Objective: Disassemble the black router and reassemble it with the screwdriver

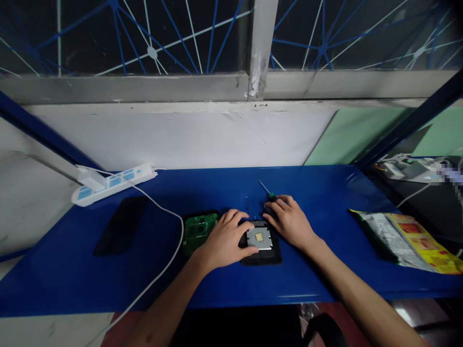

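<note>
Lays left hand [226, 237] over the left edge of a plate [265, 243], with thumb and forefinger parted and touching it; cannot tell whether to call the grip clamped or merely resting. Bends the fingers of right hand [289, 220] near the top right corner of a black case [261, 260], right by the green handle of a screwdriver [265, 187]; cannot tell whether closed on it.

Looks silver and roughly square, in the plate's case, with small notches along the edges and a tan square [258, 237] near the middle; lies flat on the case, between both hands. Just left, beside the left hand, a green circuit board [198, 231].

Glossy blue bench [224, 185] underneath. Toward its left, a white cable [181, 231], a dark slab [121, 226] and a power strip [115, 181]; at far right, a yellow and silver packet [412, 241]. Behind, a white wall [181, 140], a green panel [347, 137] and dark windows [202, 53] crossed by blue and white lines.
</note>
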### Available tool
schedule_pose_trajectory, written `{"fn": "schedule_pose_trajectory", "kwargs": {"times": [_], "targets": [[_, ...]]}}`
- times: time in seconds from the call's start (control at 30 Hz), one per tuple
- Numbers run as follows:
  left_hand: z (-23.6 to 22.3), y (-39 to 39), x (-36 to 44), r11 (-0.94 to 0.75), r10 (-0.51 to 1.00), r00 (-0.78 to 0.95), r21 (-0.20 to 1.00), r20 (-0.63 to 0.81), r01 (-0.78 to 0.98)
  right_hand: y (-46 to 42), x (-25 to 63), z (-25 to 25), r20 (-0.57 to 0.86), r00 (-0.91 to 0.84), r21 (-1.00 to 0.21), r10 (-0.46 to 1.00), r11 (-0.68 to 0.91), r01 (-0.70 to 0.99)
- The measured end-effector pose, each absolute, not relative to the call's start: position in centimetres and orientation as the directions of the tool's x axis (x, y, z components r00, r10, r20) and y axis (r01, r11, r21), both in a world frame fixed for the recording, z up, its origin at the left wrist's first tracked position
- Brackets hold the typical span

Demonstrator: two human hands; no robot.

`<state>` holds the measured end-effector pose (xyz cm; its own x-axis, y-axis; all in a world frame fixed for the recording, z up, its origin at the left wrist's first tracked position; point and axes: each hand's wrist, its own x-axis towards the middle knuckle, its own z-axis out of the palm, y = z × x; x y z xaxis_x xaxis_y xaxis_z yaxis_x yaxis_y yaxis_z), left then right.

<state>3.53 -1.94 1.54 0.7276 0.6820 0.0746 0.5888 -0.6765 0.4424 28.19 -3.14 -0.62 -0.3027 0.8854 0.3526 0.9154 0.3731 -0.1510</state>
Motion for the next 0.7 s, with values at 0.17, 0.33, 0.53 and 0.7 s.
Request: {"fn": "schedule_pose_trajectory", "kwargs": {"times": [0.17, 0.33, 0.53, 0.7], "targets": [[1.3, -1.9, 3.6, -0.696, 0.657, 0.748, 0.456, 0.094, 0.555, -2.6, 28.2, -1.2, 0.344, -0.203, -0.353, 0.917, 0.327, 0.877], [1.4, -1.8, 3.4, -0.704, 0.645, 0.760, 0.451, 0.081, 0.549, -2.5, 29.0, -1.3, 0.360, -0.021, -0.618, 0.933, 0.256, 0.743], [1.0, -1.8, 2.8, -0.792, 0.571, 0.813, 0.335, 0.113, 0.510, -1.9, 30.4, -0.3, 0.318, 0.250, -0.898, 0.914, 0.206, 0.388], [0.5, -2.2, 2.8, -0.865, 0.495, 0.860, 0.167, 0.125, 0.473, -0.1, 29.8, 1.1, 0.396, 0.411, -0.912, 0.821, 0.302, 0.277]]}}
